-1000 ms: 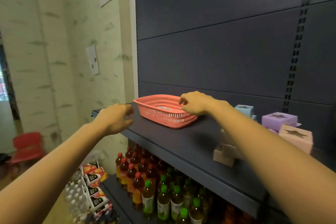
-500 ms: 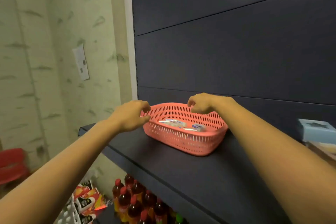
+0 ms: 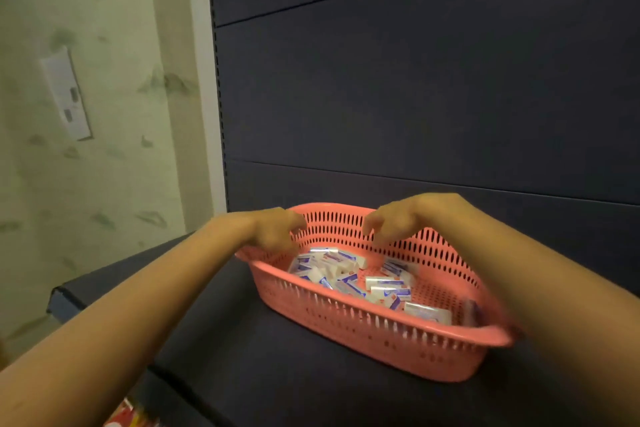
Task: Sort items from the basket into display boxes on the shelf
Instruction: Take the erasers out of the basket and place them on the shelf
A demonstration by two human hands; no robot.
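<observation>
Basket [image 3: 381, 321] was set on the dark shelf [image 3: 242, 340], with small white-and-blue packets [image 3: 349, 274] piled inside | left hand [image 3: 277, 230] was held at the basket's far left rim, fingers curled, grip not discernible through blur | right hand [image 3: 394, 218] was held over the far rim, fingers loosely curled, nothing pinched

We record a white rectangular wall plate [image 3: 65, 94] on pale green mottled wallpaper [image 3: 104, 191]; red-and-yellow packaging [image 3: 130, 418] below, blurred.
</observation>
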